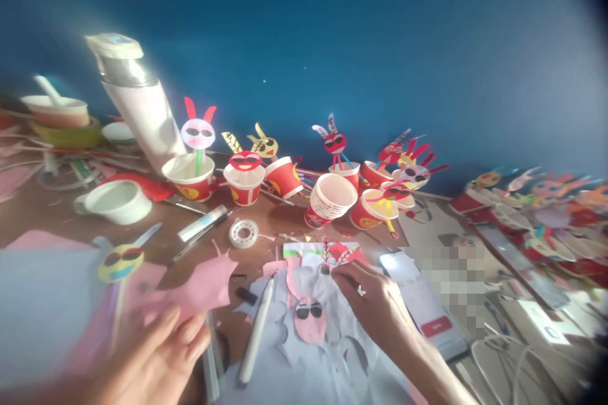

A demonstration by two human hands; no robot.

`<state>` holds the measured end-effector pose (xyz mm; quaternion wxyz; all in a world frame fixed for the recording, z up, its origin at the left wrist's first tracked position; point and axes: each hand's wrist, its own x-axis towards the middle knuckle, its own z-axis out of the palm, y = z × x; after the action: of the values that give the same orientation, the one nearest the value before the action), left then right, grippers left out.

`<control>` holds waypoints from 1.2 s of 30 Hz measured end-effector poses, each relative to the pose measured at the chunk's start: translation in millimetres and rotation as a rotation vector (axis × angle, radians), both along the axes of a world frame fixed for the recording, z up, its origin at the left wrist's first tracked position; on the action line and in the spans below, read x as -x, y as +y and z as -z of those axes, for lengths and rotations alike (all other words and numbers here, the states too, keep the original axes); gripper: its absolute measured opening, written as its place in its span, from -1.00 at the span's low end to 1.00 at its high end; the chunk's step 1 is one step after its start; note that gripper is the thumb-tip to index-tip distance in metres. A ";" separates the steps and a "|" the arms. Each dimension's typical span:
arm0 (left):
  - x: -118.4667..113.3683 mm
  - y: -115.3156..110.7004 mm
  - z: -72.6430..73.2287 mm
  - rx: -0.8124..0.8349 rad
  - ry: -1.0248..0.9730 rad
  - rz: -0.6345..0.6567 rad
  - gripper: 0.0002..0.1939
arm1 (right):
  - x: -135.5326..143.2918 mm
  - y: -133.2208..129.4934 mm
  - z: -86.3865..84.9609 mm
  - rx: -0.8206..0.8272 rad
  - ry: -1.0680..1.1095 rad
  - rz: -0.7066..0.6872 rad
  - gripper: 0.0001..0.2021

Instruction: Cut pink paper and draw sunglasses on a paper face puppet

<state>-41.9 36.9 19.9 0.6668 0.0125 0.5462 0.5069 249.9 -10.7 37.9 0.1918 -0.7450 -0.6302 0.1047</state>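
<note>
My left hand point(159, 345) closes thumb and fingers on a torn-edged piece of pink paper point(211, 281), raised at the left. Toward the pile of cut paper scraps point(266, 373), my right hand point(365, 291) reaches with fingertips pinched together. Beside those fingertips are leaf-patterned paper ears point(326, 248) and a small dark shape; whether the fingers grip one is hidden. Below them lies a pink paper face with black sunglasses point(311, 326). A white pen point(259, 335) rests left of it. A yellow paper face on a stick point(122, 264) shows behind my left hand.
Paper cups point(190, 180) with paper faces on straws line the wall, around a cup stack point(327, 202). Nearer are a tape roll point(244, 233), a glue stick point(203, 223) and a white cup point(118, 202). A phone point(422, 304) lies right; a tall flask point(137, 107) stands back left.
</note>
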 end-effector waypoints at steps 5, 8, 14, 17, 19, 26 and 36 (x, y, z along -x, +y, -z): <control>-13.4 4.2 -45.1 0.009 -0.082 -0.034 -0.77 | 43.3 2.9 0.0 -0.037 -0.046 -0.231 -0.78; -10.4 9.2 -54.8 -0.041 -0.135 -0.069 -0.79 | 69.0 4.7 2.6 -0.084 -0.090 -0.375 -0.77; 25.2 13.0 -62.6 -0.272 -0.237 -0.349 -0.84 | 99.8 12.2 10.3 -0.055 -0.195 -0.619 -0.82; 35.1 10.7 -63.5 -0.349 -0.236 -0.391 -0.86 | 101.9 13.3 11.6 0.004 -0.185 -0.689 -0.82; 35.2 10.3 -60.7 -0.293 -0.218 -0.348 -0.85 | 100.0 14.9 9.2 -0.008 -0.145 -0.679 -0.83; 29.9 -0.7 -43.3 -0.454 -0.036 0.099 -0.78 | 102.8 29.4 1.5 -0.065 -0.263 -0.430 -0.78; 21.1 11.4 -48.9 -0.756 0.430 0.999 -0.78 | 108.1 16.1 5.6 0.103 -0.282 -0.303 -0.82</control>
<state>-63.0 48.3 68.8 0.6474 0.5985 0.3803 0.2795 141.8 5.3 32.3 0.0454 -0.6577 -0.7496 0.0593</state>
